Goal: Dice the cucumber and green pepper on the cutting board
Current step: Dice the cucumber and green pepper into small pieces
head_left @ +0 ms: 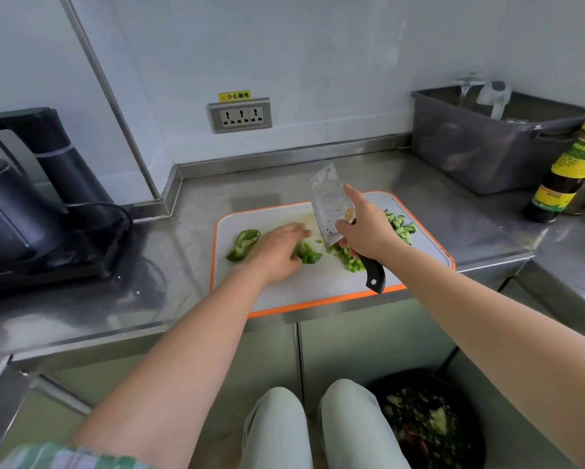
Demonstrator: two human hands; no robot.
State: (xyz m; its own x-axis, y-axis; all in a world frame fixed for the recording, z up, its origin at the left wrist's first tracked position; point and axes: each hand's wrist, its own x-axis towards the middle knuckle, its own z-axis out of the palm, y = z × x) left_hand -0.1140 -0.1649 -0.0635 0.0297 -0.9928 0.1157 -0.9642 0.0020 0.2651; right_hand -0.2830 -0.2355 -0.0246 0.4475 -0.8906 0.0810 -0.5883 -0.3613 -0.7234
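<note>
A white cutting board (284, 214) with an orange rim lies on the steel counter. My right hand (368, 228) grips a cleaver (330, 204) by its black handle, blade lifted and tilted up over the board, index finger stretched along it. My left hand (279, 247) lies over a green pepper piece (308, 253), fingers flattened on it. A larger pepper piece (242, 245) sits to the left. Diced pepper (348, 257) lies under my right hand. Diced cucumber (401, 226) is piled at the board's right.
A black kettle and stand (30, 204) occupy the counter's left. A grey tub (487, 140) and a dark sauce bottle (565, 174) stand at the right. A wall socket (240, 115) is behind the board. A bin with scraps (426, 428) sits on the floor.
</note>
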